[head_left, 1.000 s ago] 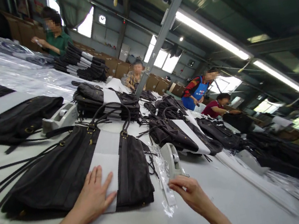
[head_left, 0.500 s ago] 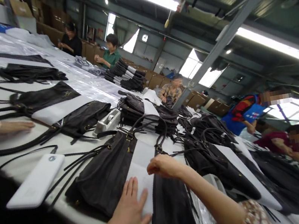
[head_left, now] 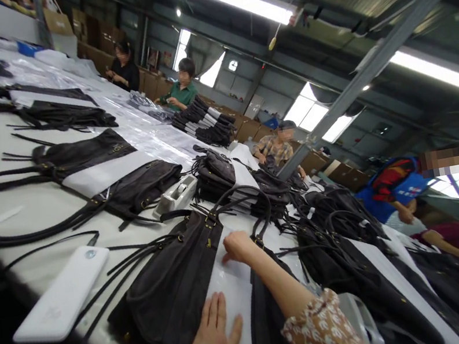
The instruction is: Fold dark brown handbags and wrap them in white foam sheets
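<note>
A dark handbag (head_left: 164,283) with thin handles and brass-coloured fittings lies in front of me, a white paper band (head_left: 236,279) around its middle. My left hand (head_left: 217,335) is open, lying flat with fingers spread on the lower band and the bag beside it. Farther up the band is my right hand (head_left: 239,246), its fingers curled closed against the paper. Whatever may be inside those fingers is hidden.
A white power bank (head_left: 63,294) with a cable lies at the table's left edge. Another banded bag (head_left: 109,163) and a grey tape dispenser (head_left: 176,195) are beyond. Stacked dark bags (head_left: 360,267) fill the right. Several people work around the table.
My right hand has moved a little up and left along the band, its fingers more curled. My left hand stays flat. A co-worker's hand at the far left has left the view.
</note>
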### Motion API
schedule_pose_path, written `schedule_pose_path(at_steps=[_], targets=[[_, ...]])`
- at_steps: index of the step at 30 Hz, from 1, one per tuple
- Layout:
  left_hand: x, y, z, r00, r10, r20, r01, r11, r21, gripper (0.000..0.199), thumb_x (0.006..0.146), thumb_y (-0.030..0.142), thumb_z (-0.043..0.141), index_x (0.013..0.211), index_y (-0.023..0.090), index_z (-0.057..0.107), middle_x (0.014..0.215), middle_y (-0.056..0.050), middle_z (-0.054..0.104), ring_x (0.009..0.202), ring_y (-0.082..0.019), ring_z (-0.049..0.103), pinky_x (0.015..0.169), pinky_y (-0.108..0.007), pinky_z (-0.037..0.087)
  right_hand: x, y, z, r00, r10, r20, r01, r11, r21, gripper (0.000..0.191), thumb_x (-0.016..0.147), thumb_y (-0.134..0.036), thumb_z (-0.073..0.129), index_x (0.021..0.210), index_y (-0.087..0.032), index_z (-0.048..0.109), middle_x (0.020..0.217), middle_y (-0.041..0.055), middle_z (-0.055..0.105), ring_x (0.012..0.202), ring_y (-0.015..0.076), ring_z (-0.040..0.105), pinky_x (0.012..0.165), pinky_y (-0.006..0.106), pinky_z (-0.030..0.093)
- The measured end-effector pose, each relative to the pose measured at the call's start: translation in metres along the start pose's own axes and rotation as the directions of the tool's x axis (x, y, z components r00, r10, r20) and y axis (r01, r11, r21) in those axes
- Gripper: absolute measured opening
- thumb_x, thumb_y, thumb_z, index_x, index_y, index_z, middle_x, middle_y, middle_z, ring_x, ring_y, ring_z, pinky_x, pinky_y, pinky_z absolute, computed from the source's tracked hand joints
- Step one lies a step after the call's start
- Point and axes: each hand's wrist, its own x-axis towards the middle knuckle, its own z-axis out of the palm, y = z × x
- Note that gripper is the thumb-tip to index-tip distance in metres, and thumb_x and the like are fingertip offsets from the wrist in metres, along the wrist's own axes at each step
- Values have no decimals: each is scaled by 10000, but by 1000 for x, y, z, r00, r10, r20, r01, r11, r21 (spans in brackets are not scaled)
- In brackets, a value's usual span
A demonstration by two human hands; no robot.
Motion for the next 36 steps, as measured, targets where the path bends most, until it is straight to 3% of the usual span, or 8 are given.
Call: schedule_pose_path(at_steps=[7,14,18,20,25,27,30,36], targets=[[1,-4,4,999,37,-11,-36,999,37,792,776,454,611,1457,211,290,1528,-190,43,1389,-442,34,1103,-660,103,-42,15,-3,973,166,-162,-164,986,26,379,938,-447,426,946,-174,689,999,111,684,940,212,627,821,291,436],[-1,-1,14,994,24,-105,-12,994,113,770,804,519,551,1455,196,297,1543,-185,44,1400,-430,6,1121,-621,85,-87,-28,58,996,87,-6,-80,943,322,658,826,-519,553,1400,-262,359,1497,106,316,1368,293,269,1064,568,203],[-5,-1,21,987,59,-149,-28,980,197,721,821,552,512,1442,236,326,1547,-177,108,1406,-414,33,1123,-589,91,-114,-1,52,978,208,-24,-170,855,491,762,744,-431,649,1421,-258,342,1507,110,297,1389,301,233,1076,582,179],[-6,-2,25,985,60,-162,-20,972,236,692,825,571,495,1426,256,361,1538,-176,168,1403,-417,78,1117,-582,102,-150,33,40,910,378,-168,-196,751,631,595,741,-429,636,1291,-228,532,1392,101,479,1308,282,386,1074,482,265],[-5,-6,37,976,76,-203,-8,949,316,647,829,584,474,1380,246,444,1505,-187,274,1395,-422,144,1100,-574,118,-295,126,19,449,882,-139,-403,339,850,420,705,-539,598,847,-166,729,887,84,717,967,273,608,859,346,444],[-4,-8,42,973,83,-217,-7,944,331,635,827,585,479,1365,247,467,1494,-186,302,1392,-422,161,1096,-568,123,-346,143,24,345,935,-79,-461,242,854,432,687,-553,598,753,-145,720,793,98,711,905,284,614,787,347,456],[-3,-10,47,968,94,-232,-3,932,362,616,826,576,488,1353,257,482,1481,-187,331,1390,-419,173,1092,-557,135,-387,147,42,280,959,36,-493,112,863,393,656,-530,631,649,-143,697,720,97,694,823,269,617,719,334,455],[-4,-13,51,961,121,-249,-4,907,422,607,833,593,467,1352,278,477,1465,-201,353,1379,-421,210,1081,-544,163,-391,143,69,266,939,218,-532,-45,845,344,676,-485,639,585,-154,662,707,86,660,801,237,587,685,302,441]])
